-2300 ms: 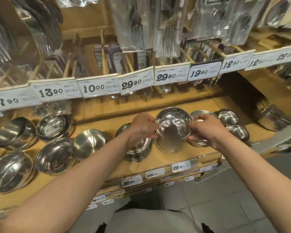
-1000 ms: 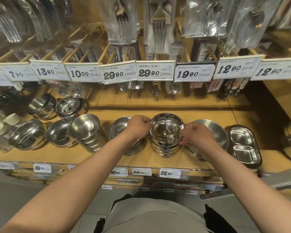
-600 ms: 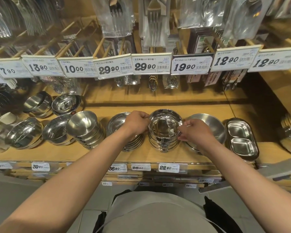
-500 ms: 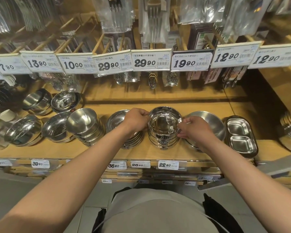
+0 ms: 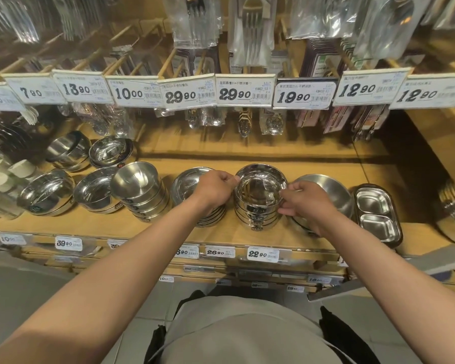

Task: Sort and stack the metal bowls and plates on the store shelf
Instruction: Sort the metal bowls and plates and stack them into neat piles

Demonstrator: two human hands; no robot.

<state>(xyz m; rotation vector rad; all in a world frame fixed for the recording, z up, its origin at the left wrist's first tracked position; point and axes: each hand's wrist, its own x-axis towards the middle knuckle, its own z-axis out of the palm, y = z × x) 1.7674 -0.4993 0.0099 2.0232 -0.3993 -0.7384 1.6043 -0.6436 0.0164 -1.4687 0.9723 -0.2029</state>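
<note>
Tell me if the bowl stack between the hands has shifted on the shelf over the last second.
No. The bowl stack sits above the 22.90 tag as before, between the plates and the wide dish; only the camera moved.

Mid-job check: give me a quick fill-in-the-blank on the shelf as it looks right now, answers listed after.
1. Both hands grip the rim of the top bowl of the ____ stack of bowls.
2. The left hand lies over a stack of shallow ____.
3. The divided tray has ____ compartments.
4. The price tag below the gripped stack reads ____.

Missing words: middle; plates; two; 22.90
</note>
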